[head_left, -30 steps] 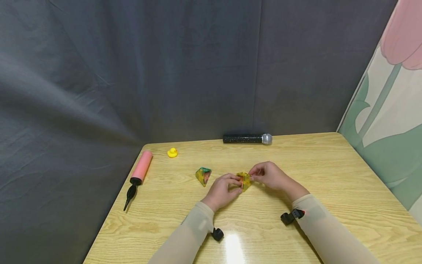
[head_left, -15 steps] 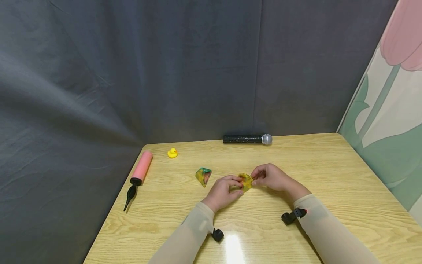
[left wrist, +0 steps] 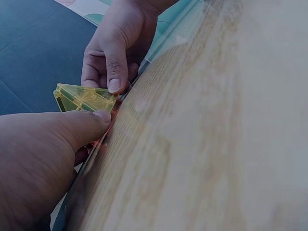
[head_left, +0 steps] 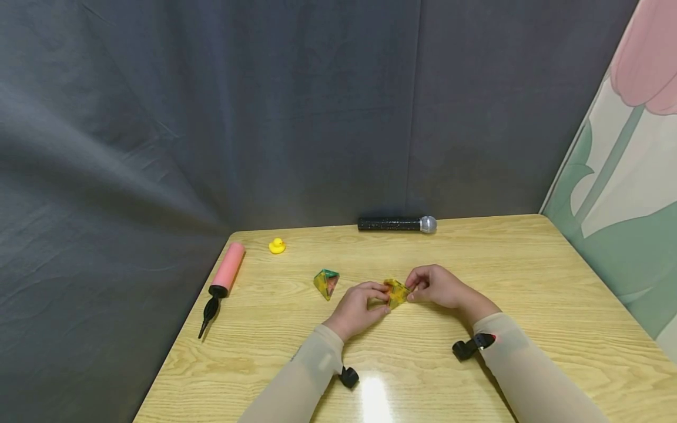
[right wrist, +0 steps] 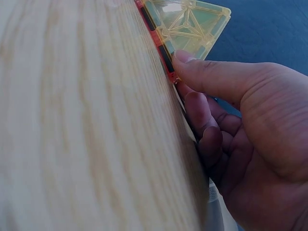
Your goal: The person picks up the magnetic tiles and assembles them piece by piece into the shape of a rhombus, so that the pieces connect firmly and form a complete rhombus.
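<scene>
Both hands hold a small group of translucent magnetic tiles (head_left: 398,295) low over the table's middle. My left hand (head_left: 355,310) pinches its left side between thumb and fingers. On the right, my right hand (head_left: 436,286) pinches a corner with thumb and fingertips. The left wrist view shows a yellow triangular tile (left wrist: 86,97) with the left thumb across its edge. In the right wrist view a red tile edge (right wrist: 163,50) lies along the yellow one. A second pyramid-like piece of yellow, green and red tiles (head_left: 326,284) stands left of the hands.
On the wooden table (head_left: 254,364) a pink hand pump (head_left: 228,269) with a black nozzle lies at the left edge. A yellow rubber duck (head_left: 277,245) sits at the back left. The black microphone (head_left: 396,224) lies along the back edge, before a dark curtain (head_left: 317,117).
My right hand and the held tiles have shifted slightly right and nearer, and the tiles have turned a little. My left hand has barely moved; the second tile piece stays put.
</scene>
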Motion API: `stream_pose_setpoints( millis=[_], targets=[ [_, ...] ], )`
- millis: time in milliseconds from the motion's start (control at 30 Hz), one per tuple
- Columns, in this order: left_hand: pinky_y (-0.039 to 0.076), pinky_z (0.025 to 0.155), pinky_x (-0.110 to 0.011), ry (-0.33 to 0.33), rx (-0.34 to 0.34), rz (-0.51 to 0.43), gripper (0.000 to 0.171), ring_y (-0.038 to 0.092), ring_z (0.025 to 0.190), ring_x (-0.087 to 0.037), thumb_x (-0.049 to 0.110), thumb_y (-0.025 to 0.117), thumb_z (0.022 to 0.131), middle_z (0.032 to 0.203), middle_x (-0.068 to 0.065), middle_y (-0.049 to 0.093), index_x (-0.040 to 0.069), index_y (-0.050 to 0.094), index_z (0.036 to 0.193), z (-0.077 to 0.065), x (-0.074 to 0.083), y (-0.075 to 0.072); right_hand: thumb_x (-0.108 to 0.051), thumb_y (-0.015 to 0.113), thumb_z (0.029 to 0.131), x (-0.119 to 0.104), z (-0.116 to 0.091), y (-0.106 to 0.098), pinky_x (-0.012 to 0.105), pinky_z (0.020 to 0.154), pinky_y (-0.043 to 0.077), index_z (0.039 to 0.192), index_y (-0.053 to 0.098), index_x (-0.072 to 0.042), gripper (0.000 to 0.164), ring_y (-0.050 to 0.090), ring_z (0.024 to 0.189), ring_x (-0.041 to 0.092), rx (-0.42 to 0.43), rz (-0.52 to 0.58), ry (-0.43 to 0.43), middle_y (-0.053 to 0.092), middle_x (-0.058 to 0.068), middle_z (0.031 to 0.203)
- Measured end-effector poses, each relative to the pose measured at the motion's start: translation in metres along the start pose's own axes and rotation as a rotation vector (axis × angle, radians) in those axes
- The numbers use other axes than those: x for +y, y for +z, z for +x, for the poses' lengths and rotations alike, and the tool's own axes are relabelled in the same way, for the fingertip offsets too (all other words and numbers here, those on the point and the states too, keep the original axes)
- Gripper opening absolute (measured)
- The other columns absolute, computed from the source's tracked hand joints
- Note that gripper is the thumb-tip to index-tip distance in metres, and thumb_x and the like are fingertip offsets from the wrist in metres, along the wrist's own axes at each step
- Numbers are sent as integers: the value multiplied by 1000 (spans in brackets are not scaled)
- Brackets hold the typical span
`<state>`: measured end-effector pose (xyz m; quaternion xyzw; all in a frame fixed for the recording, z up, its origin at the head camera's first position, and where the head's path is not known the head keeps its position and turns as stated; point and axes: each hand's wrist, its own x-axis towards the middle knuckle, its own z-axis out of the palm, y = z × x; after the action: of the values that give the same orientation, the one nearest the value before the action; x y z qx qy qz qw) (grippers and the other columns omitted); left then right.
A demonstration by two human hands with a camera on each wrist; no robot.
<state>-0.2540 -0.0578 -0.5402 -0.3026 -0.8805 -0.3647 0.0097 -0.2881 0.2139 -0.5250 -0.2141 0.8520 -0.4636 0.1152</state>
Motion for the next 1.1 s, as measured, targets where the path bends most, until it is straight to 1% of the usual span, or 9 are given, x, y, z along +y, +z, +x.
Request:
stream_pose_setpoints(
  millis=[133, 400, 567, 700, 800, 900, 1000, 1100],
  targets=[
    [43, 112, -26, -2, 2, -8, 22, 58, 129, -6, 25, 81, 95, 135, 13, 66, 19, 80, 117, 0, 0, 0, -11, 88, 86, 1, 0, 0, 27, 61, 50, 99, 75, -13, 19, 60, 72, 19, 11, 4, 5, 68, 5, 84],
    [44, 111, -28, -13, 5, -15, 23, 58, 127, -6, 25, 83, 94, 133, 12, 66, 20, 80, 116, -1, 1, -1, -14, 89, 85, 3, 0, 0, 27, 57, 47, 97, 75, -13, 18, 56, 68, 18, 17, 18, 0, 68, 5, 84],
    [45, 110, -29, -21, 34, -28, 22, 59, 121, -5, 24, 84, 93, 126, 11, 67, 22, 81, 114, -1, 2, -4, -12, 89, 84, 3, -1, 0, 26, 55, 45, 96, 76, -12, 18, 55, 66, 17, 16, 31, -3, 67, 5, 82],
    [47, 108, -29, -20, 76, -27, 21, 60, 117, -5, 23, 85, 92, 121, 12, 67, 20, 81, 113, 0, 5, -12, -12, 90, 84, 3, -1, 1, 26, 55, 44, 96, 76, -12, 18, 54, 66, 16, 20, 27, 10, 67, 4, 82],
    [48, 107, -30, -17, 107, -9, 23, 62, 117, -7, 23, 84, 93, 120, 14, 66, 17, 81, 115, 0, 8, -20, -12, 90, 84, 2, -1, 1, 26, 55, 44, 95, 76, -13, 18, 54, 67, 17, 24, 24, 22, 67, 4, 82],
    [49, 107, -33, -29, 128, 6, 24, 61, 120, -8, 24, 82, 95, 123, 16, 65, 18, 79, 119, 0, 11, -26, -13, 90, 84, 3, 0, 1, 26, 56, 44, 95, 76, -13, 18, 54, 67, 17, 28, 23, 28, 68, 4, 82],
    [49, 108, -36, -37, 143, -7, 26, 60, 122, -9, 24, 80, 96, 125, 17, 64, 21, 78, 122, 0, 15, -33, -13, 90, 84, 3, 0, 1, 26, 56, 44, 95, 76, -13, 18, 54, 67, 17, 33, 21, 32, 68, 4, 82],
    [51, 106, -38, -14, 163, -46, 27, 61, 122, -10, 21, 80, 96, 126, 16, 64, 23, 77, 123, 0, 19, -40, -12, 90, 84, 3, 0, 1, 26, 55, 44, 95, 76, -13, 18, 54, 66, 17, 39, 22, 35, 67, 4, 82]
  ],
)
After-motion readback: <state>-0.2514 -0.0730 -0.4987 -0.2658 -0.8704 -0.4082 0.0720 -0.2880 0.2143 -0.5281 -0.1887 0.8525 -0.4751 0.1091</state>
